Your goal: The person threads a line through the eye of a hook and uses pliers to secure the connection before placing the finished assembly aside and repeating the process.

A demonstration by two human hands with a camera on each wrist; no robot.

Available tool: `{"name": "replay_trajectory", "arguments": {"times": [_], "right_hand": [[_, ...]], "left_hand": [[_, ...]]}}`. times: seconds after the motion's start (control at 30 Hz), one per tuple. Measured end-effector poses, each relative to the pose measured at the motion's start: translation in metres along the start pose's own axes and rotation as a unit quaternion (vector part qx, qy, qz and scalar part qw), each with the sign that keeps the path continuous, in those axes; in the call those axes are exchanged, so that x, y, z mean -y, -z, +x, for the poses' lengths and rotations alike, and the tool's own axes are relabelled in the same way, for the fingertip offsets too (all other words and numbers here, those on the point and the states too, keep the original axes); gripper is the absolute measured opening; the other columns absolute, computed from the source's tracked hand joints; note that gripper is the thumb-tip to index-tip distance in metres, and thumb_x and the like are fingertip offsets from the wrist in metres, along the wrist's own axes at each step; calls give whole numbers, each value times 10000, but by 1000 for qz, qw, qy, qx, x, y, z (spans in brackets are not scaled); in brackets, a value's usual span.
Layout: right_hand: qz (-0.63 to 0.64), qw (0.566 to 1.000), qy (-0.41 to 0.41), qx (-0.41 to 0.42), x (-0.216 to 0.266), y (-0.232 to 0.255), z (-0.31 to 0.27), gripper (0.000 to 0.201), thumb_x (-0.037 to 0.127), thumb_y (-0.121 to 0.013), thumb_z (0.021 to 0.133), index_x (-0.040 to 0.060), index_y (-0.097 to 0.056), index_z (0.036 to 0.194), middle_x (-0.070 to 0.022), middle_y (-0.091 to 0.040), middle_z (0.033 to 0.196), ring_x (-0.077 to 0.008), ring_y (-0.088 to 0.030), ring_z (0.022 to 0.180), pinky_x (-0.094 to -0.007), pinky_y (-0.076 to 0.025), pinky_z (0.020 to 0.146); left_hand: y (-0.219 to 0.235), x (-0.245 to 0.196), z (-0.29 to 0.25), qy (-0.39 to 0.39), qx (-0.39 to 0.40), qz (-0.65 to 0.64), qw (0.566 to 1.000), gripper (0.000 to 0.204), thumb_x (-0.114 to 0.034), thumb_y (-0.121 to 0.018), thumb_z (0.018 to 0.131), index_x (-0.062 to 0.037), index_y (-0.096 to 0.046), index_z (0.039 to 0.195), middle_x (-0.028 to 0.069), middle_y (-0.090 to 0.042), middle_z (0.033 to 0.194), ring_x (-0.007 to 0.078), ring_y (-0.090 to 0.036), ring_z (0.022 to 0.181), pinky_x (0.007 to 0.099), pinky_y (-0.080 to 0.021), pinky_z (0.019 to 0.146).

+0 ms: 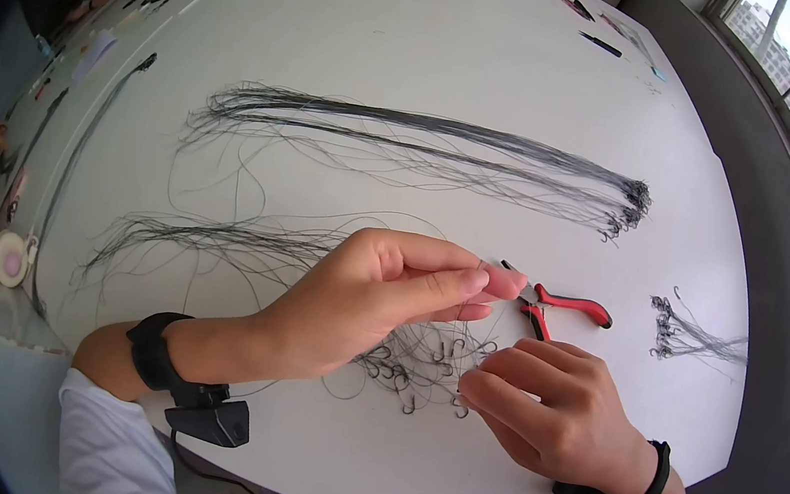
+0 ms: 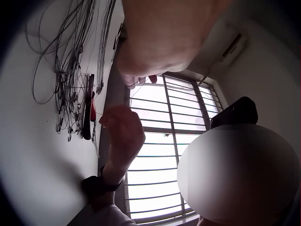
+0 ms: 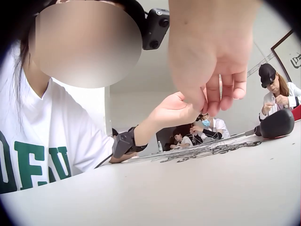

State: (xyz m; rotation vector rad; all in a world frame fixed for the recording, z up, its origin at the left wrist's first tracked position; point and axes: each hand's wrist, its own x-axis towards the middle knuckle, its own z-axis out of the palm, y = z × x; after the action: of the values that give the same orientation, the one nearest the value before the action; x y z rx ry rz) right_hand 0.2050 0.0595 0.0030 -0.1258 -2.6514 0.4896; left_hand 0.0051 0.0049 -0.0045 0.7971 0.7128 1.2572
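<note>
My left hand [image 1: 496, 282] hovers above the white table [image 1: 501, 70], thumb and forefinger pinched on a thin black line. Just below it, my right hand [image 1: 468, 387] has its fingers curled and pinches the same fine line at the edge of a tangle of hooks on lines [image 1: 419, 364]. What exactly sits between the fingertips is too small to see. Red-handled pliers [image 1: 570, 307] lie on the table just beyond both hands. The left wrist view shows the left fingertips [image 2: 141, 79] above the right hand [image 2: 121, 129], and the pliers [image 2: 88, 110].
A long bundle of black lines [image 1: 429, 146] stretches across mid-table, hooks at its right end. Another loose bundle [image 1: 204, 240] lies left, and a small one [image 1: 690, 339] right. Tools lie at the far edge [image 1: 600, 43]. Other people [image 3: 277, 92] sit at nearby tables.
</note>
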Motion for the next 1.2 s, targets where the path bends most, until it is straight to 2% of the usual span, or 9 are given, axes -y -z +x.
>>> {"name": "replay_trajectory", "arguments": {"times": [0.07, 0.27, 0.33, 0.53, 0.7, 0.8, 0.87, 1.03, 1.2], "right_hand": [[-18, 1000, 0, -9, 3, 3, 1, 275, -3, -651, 605, 40, -563, 861, -26, -508, 719, -165, -507, 569, -288, -416, 471], [-87, 996, -7, -22, 5, 15, 3, 250, 28, -646, 612, 15, -550, 843, -29, -503, 682, -155, -512, 556, -277, -414, 465], [-92, 996, -7, -19, 4, 17, 2, 241, 30, -643, 618, 14, -552, 841, -31, -506, 687, -157, -513, 561, -277, -417, 469], [-80, 996, 3, -36, -5, 18, 2, 239, 33, -633, 634, 6, -565, 862, -50, -543, 734, -179, -531, 598, -285, -459, 520], [-58, 997, 12, -49, -14, 15, 0, 265, 9, -648, 632, 11, -579, 887, -67, -580, 781, -209, -564, 651, -298, -484, 557], [-49, 996, -16, -75, -18, 16, 1, 260, -24, -665, 656, 15, -581, 899, -77, -595, 795, -239, -582, 679, -311, -484, 563], [-85, 984, -113, -113, -21, 17, 3, 240, -33, -671, 690, 17, -570, 901, -86, -600, 796, -264, -583, 689, -328, -479, 571], [-127, 953, -275, 19, -19, 21, -8, 264, 113, -725, 694, 19, -544, 862, -121, -505, 1008, -293, -492, 948, -385, -434, 775], [-104, 953, -277, 63, -22, 17, -16, 219, 103, -690, 713, 4, -535, 831, -134, -479, 1025, -305, -471, 964, -393, -415, 815]], "left_hand": [[-2, 0, -3, 69, 26, 213, 974, 240, -113, -464, 953, 49, -603, 1061, 156, -618, 1119, 190, -586, 1054, 298, -470, 924], [-12, -5, -9, 115, 78, 274, 952, 161, -59, -517, 922, 54, -618, 974, 76, -654, 894, 103, -614, 848, 238, -493, 758], [-13, -5, -10, 67, 120, 345, 928, 160, -58, -516, 920, 52, -616, 978, 71, -654, 858, 113, -618, 785, 235, -495, 739], [-9, -6, -8, 145, 117, 211, 960, 170, -44, -517, 908, 39, -647, 980, 71, -654, 799, 99, -605, 706, 225, -488, 671], [-6, -4, -7, 139, 110, 208, 962, 183, -67, -520, 911, 33, -656, 981, 62, -640, 761, 81, -571, 663, 215, -457, 605], [-7, 0, -7, 117, 68, 205, 969, 196, -84, -512, 916, 41, -653, 970, 49, -625, 735, 73, -549, 651, 206, -438, 580], [-5, 2, -7, 99, 34, 193, 976, 205, -93, -507, 919, 45, -651, 964, 42, -616, 722, 69, -540, 649, 201, -430, 573], [2, 3, -5, 61, -33, 228, 971, 224, -113, -495, 921, 51, -645, 948, 37, -608, 723, 62, -527, 653, 199, -420, 570], [2, 9, -3, 33, -60, 206, 976, 223, -106, -490, 918, 53, -645, 944, 40, -607, 725, 61, -518, 645, 202, -414, 568]]}}
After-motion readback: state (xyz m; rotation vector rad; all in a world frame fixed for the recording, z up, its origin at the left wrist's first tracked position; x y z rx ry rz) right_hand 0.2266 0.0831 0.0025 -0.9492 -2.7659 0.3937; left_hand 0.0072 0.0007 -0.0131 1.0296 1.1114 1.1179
